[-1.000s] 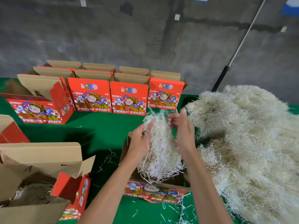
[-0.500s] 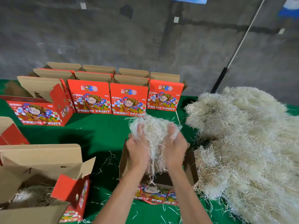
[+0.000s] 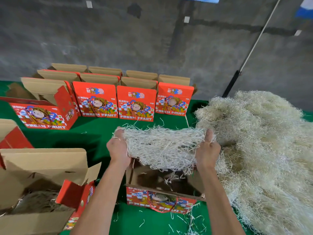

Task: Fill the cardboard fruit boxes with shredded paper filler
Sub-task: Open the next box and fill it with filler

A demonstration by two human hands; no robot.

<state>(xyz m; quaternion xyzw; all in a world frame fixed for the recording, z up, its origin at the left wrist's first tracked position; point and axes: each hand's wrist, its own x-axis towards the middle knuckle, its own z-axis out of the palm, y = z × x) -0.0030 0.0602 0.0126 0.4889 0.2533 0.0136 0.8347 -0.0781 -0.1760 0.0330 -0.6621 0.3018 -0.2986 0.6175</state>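
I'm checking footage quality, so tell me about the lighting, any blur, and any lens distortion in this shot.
Head view: wide-angle bend shows in the curved green table edge and the slanted pole. Light is soft and dim; the open box under the hands is dark inside. Mild softness on the left hand, right hand and held shredded paper; the big paper pile loses detail.

Pale shredded paper filler [image 3: 162,146] stretched wide above an open red fruit box [image 3: 160,199]

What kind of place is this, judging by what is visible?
Probably a fruit packing area: open "FRESH FRUIT" boxes in rows on a green table, a big heap of shredded paper filler, and a bare concrete wall behind.
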